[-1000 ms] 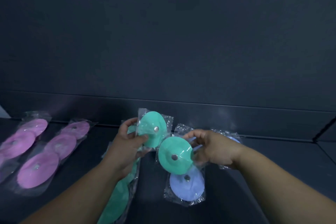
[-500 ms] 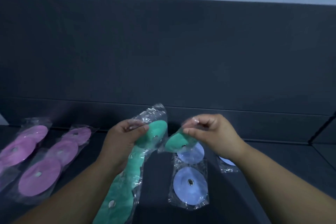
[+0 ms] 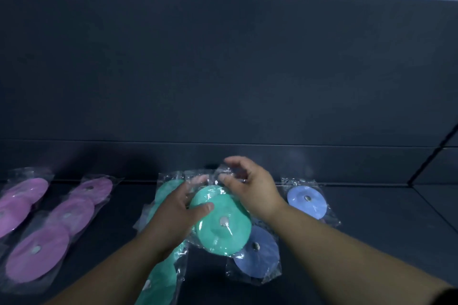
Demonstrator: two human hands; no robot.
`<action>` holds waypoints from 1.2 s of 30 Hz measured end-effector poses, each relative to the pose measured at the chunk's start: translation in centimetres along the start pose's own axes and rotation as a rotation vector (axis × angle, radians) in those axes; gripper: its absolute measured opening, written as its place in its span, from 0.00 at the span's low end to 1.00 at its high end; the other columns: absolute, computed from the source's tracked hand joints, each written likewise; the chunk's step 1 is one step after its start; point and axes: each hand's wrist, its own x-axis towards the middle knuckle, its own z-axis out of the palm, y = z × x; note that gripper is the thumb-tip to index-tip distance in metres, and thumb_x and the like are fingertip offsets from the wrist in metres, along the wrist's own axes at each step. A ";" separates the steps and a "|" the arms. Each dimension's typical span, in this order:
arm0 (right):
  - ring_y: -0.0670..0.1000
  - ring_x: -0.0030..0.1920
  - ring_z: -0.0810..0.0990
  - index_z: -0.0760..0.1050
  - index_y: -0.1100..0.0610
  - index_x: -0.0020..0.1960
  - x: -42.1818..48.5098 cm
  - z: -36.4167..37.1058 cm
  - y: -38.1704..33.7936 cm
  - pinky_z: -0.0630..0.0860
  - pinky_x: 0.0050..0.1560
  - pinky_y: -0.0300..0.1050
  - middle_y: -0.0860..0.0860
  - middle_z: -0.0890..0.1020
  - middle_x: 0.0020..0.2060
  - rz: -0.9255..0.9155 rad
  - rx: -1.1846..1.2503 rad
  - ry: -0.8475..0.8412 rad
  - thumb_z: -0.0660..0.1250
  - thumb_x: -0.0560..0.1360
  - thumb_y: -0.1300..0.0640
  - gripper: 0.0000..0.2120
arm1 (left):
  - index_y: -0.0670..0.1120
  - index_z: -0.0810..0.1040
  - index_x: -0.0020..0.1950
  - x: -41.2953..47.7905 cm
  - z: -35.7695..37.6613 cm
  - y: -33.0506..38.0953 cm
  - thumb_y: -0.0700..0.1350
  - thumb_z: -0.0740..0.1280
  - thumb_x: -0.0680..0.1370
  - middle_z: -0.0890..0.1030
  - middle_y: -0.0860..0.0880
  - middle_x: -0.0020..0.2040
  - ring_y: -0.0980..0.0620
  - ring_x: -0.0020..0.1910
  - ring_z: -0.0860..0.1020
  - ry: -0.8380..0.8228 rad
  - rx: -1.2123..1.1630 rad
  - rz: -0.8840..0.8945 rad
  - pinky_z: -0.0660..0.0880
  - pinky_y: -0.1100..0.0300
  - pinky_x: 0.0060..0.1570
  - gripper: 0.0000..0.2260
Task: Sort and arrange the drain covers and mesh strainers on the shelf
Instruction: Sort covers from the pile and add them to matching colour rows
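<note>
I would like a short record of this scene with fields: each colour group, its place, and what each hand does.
pink covers: bagged, two rows, at left
green cover: bagged, centre, overlaps a blue cover
second blue cover: bagged, right, apart
left hand: holds the green cover, thumb on top
right hand: over the green cover's far edge; grip unclear, blurred

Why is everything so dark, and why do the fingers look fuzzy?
Head view: the light is dim and bluish, so the dark shelf hides detail; fingertips of the right hand and left hand smear from motion blur; the clear plastic bag round the green round drain cover glints white.
</note>
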 end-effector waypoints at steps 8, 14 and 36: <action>0.60 0.75 0.33 0.45 0.39 0.76 -1.5 2.2 6.6 0.34 0.73 0.63 0.47 0.35 0.77 0.211 -0.847 -0.244 0.43 0.74 0.30 0.33 | 0.61 0.72 0.61 2.3 -2.1 -1.6 0.39 0.71 0.74 0.81 0.55 0.52 0.54 0.46 0.82 0.354 0.033 0.040 0.79 0.52 0.49 0.22; 0.63 0.75 0.32 0.38 0.36 0.75 -2.2 0.6 8.9 0.33 0.68 0.71 0.46 0.35 0.77 0.302 -0.991 -0.382 0.47 0.67 0.22 0.42 | 0.58 0.72 0.64 3.8 -0.9 -3.0 0.39 0.71 0.74 0.82 0.49 0.52 0.49 0.48 0.82 0.365 0.061 -0.008 0.79 0.47 0.53 0.23; 0.58 0.77 0.40 0.40 0.33 0.74 -4.0 -12.0 14.6 0.39 0.71 0.68 0.42 0.41 0.77 0.470 -1.064 -0.218 0.45 0.68 0.22 0.39 | 0.46 0.48 0.78 7.5 7.5 -4.6 0.42 0.69 0.75 0.54 0.48 0.77 0.49 0.74 0.59 0.209 0.528 0.006 0.56 0.61 0.70 0.39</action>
